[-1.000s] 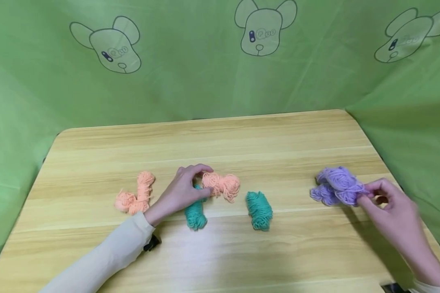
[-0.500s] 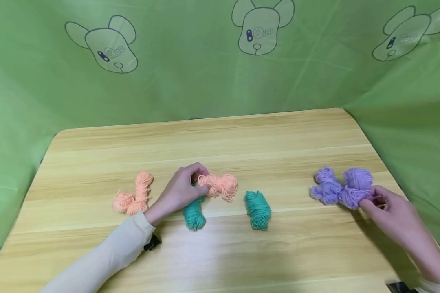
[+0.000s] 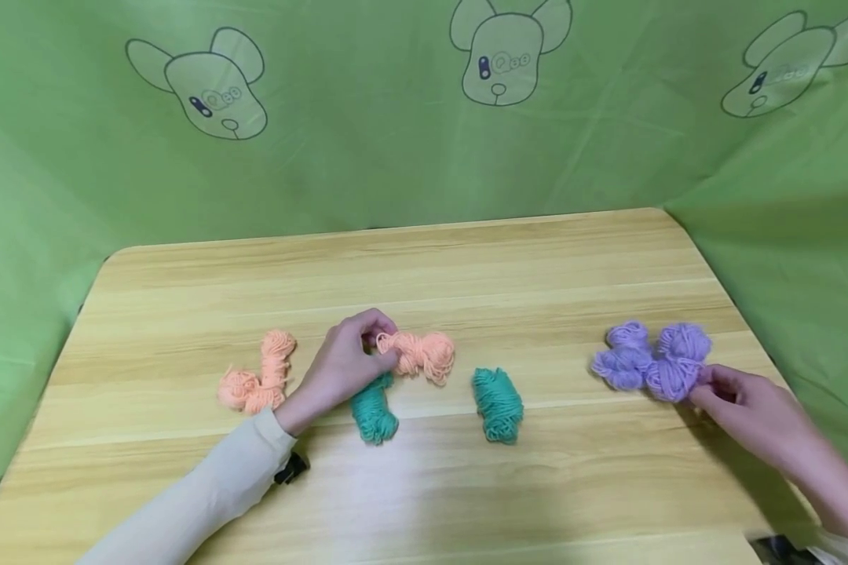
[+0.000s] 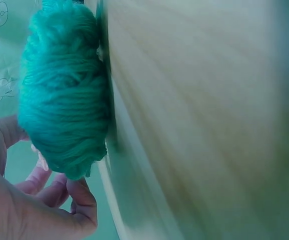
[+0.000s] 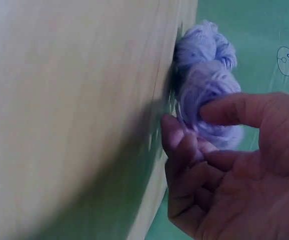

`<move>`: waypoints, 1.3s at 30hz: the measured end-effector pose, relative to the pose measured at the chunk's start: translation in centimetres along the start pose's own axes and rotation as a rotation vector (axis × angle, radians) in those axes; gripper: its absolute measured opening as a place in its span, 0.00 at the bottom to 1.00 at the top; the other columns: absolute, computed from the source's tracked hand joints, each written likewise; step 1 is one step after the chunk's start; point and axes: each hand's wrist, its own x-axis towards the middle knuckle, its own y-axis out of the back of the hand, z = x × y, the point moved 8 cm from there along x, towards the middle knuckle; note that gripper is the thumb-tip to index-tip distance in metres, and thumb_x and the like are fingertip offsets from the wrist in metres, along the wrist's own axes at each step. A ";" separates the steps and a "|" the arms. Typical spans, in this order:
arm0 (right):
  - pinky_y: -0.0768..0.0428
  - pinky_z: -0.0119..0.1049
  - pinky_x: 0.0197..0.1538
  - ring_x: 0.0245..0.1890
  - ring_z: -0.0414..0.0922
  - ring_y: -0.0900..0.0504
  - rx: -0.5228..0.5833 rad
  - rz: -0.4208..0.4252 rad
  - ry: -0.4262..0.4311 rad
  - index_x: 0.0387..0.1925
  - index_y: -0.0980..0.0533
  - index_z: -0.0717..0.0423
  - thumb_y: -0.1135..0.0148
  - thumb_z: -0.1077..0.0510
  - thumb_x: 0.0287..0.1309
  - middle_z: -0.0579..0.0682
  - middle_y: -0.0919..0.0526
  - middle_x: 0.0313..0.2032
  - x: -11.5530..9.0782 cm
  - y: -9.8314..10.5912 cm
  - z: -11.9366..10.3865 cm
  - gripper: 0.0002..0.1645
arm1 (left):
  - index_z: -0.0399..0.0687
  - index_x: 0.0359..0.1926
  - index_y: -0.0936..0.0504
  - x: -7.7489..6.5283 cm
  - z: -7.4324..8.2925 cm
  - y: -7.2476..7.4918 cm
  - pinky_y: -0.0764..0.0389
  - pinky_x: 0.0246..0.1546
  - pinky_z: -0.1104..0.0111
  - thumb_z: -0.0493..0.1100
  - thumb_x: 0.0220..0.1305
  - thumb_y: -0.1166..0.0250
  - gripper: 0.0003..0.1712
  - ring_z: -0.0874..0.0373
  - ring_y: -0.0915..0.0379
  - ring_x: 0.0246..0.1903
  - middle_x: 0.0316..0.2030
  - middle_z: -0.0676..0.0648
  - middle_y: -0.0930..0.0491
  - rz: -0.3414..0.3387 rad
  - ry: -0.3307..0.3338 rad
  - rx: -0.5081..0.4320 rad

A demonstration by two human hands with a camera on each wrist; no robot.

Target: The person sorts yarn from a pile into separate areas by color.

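Head view shows the left hand [image 3: 342,362] half closed, thumb and fingers curved round the left end of a tied peach bundle [image 3: 424,355] near the middle of the table [image 3: 466,502]. It overlaps the top of the left teal bundle [image 3: 374,414]; whether they touch cannot be told. A careless sweep could drag that teal yarn along or snag its strands.

Toward the table's right side, the right hand [image 3: 759,412] pinches the edge of the outer purple bundle [image 3: 678,365], thumb against the yarn, the other fingers loosely bent. The hold seems to catch only a little of the winding, so a sharp pull could draw strands loose or let the bundle slip. The inner purple bundle [image 3: 623,357] sits right beside it and could be nudged away or tangled.
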 end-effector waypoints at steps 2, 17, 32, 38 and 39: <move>0.19 0.48 0.41 0.41 0.56 0.15 -0.004 -0.034 0.016 0.58 0.19 0.71 0.42 0.50 0.81 0.57 0.11 0.40 0.2 -0.5 -0.1 0.25 | 0.46 0.47 0.15 -0.1 0.0 0.2 0.24 0.39 0.58 0.35 0.64 0.25 0.12 0.50 0.26 0.35 0.34 0.49 0.20 0.015 0.000 -0.007; 0.23 0.43 0.38 0.38 0.50 0.20 -0.009 0.009 0.052 0.55 0.20 0.68 0.44 0.58 0.79 0.54 0.14 0.37 0.0 -0.7 -1.3 0.17 | 0.48 0.49 0.14 -0.7 0.2 1.3 0.21 0.38 0.57 0.36 0.64 0.23 0.14 0.48 0.24 0.34 0.38 0.48 0.18 0.093 -0.023 -0.054; 0.25 0.31 0.33 0.36 0.37 0.22 0.029 0.124 0.039 0.61 0.24 0.71 0.41 0.58 0.76 0.59 0.13 0.42 -0.6 0.1 -1.2 0.22 | 0.49 0.48 0.12 -1.5 0.1 2.8 0.24 0.35 0.63 0.37 0.64 0.23 0.13 0.51 0.27 0.31 0.41 0.47 0.17 0.167 -0.042 -0.101; 0.25 0.28 0.32 0.35 0.25 0.26 0.061 0.176 0.047 0.63 0.25 0.68 0.41 0.57 0.78 0.63 0.14 0.46 -0.9 0.4 -1.2 0.21 | 0.47 0.49 0.12 -2.0 0.0 3.6 0.24 0.36 0.63 0.37 0.65 0.23 0.13 0.49 0.26 0.33 0.40 0.46 0.18 0.191 -0.028 -0.114; 0.25 0.28 0.32 0.36 0.27 0.25 0.067 0.181 0.046 0.63 0.25 0.68 0.41 0.57 0.79 0.65 0.15 0.48 -0.9 0.4 -1.3 0.21 | 0.47 0.50 0.13 -2.2 -0.1 3.8 0.24 0.35 0.64 0.37 0.65 0.23 0.13 0.49 0.27 0.33 0.40 0.46 0.18 0.192 -0.024 -0.119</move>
